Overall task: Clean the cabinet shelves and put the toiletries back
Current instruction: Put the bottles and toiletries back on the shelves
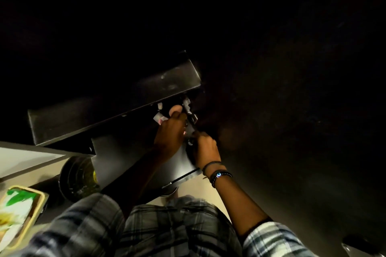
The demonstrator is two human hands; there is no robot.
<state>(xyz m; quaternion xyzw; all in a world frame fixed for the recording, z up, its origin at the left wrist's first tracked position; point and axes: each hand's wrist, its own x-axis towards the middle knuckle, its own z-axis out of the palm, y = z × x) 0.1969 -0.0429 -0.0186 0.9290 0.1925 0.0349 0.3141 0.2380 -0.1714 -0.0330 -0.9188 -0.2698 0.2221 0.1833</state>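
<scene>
Very dark frame. Both hands are reached in under the dark cabinet shelf [117, 100]. The left hand [170, 129] is curled round small pale toiletries [160, 116], whitish and pink, which sit at the shelf's right end. The right hand [205, 148] is curled tight just beside it, near a shiny metal fitting [189, 108]; what it grips cannot be told. The toiletries are judged light, small and smooth plastic, likely slippery. Each is best taken round the body, not by the cap, and set down upright. No brand or writing can be read on them. A green-and-white print is seen on a package [18, 204] at near left, but it is blurred and no text is legible.
</scene>
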